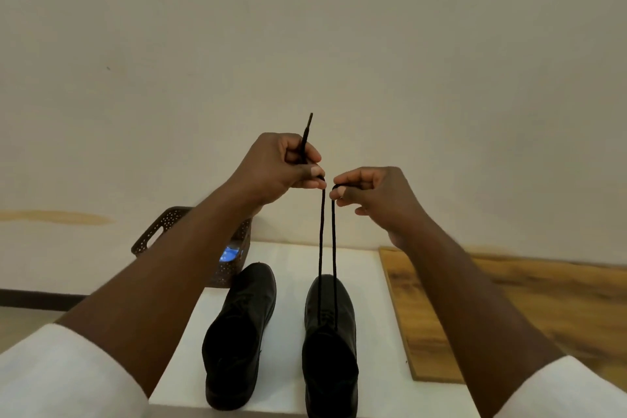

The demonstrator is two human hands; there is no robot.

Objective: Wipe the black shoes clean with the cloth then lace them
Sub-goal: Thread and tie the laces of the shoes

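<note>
Two black shoes stand side by side on the white desk (366, 268), toes pointing away from us, and we take the right shoe (330, 332) as our landmark. The left shoe (242, 332) sits just beside it, apart, with no lace that we can make out. Beyond the left shoe, a dark perforated basket (159, 227) rests at the desk's far corner, with something blue inside; we cannot tell whether that is the cloth.

Both strands of the black lace (327, 241) rise taut from the right shoe's eyelet area, straight above it. Our left hand (281, 166) has its grip closed on one strand, fingers and thumb pinching it, the tipped end poking up past the knuckles. Our right hand (369, 193) pinches the other strand in a closed grip, just beside the left.

Judging from this, the wiping looks finished, since no cloth is in hand. We seem to be evening the two ends through the lowest eyelets of the right shoe. Still ahead: crossing the lace up the remaining eyelets, tying it, then lacing the left shoe.
</note>
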